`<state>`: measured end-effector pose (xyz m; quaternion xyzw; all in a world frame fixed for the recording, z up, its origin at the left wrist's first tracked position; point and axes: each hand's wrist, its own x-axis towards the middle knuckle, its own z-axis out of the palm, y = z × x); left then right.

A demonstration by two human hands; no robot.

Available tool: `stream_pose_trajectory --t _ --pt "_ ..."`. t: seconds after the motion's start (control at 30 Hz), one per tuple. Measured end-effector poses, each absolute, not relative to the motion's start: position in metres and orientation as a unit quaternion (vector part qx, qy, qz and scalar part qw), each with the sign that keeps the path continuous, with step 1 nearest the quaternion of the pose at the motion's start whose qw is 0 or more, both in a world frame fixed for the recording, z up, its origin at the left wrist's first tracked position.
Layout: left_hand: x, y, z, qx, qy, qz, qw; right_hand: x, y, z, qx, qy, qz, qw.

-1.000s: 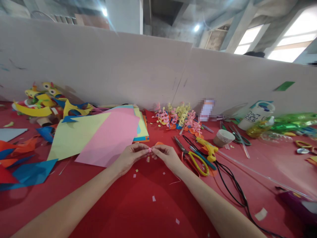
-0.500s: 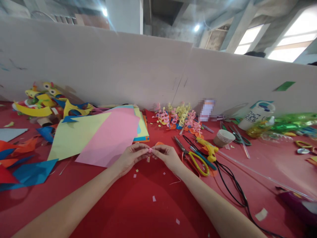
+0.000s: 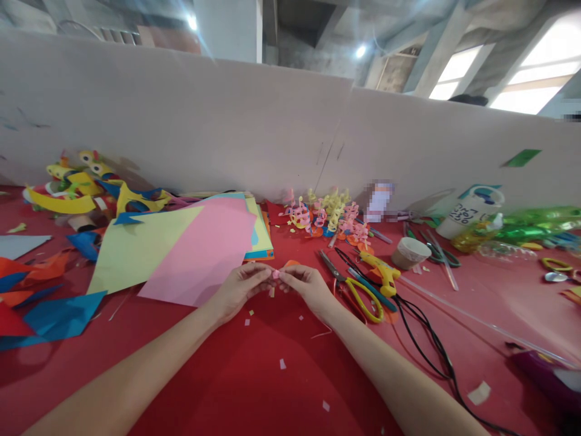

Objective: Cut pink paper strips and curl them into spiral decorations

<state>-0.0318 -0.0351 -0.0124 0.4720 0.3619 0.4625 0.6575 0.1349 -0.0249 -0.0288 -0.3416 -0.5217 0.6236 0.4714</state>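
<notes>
My left hand (image 3: 240,286) and my right hand (image 3: 306,284) meet over the red table (image 3: 254,375), fingertips pinched together on a tiny pink paper piece (image 3: 275,274). Both hands are closed on it. A pink sheet of paper (image 3: 204,251) lies just left of my left hand, over a pale yellow sheet (image 3: 136,248). Yellow-handled scissors (image 3: 358,290) lie just right of my right hand.
Small curled pink and yellow paper pieces (image 3: 329,215) stand behind the hands. A yellow glue gun (image 3: 384,272) with a black cable (image 3: 431,348), a paper cup (image 3: 408,251), a bottle (image 3: 469,209) sit at right. Coloured paper scraps (image 3: 45,290) pile at left. A white partition (image 3: 227,127) closes the back.
</notes>
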Motion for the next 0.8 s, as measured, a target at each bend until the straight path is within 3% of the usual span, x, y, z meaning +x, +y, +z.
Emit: stream_pose_trajectory --t 0.37,0.8 --pt "-0.0292 -0.0379 -0.0065 0.473 0.379 0.461 0.649 0.1339 -0.0274 -0.0262 -0.344 -0.505 0.636 0.471" --pt "-0.0310 -0.0360 -0.0114 0.565 0.398 0.456 0.561 0.1342 -0.0276 -0.0250 -0.353 -0.550 0.596 0.466"
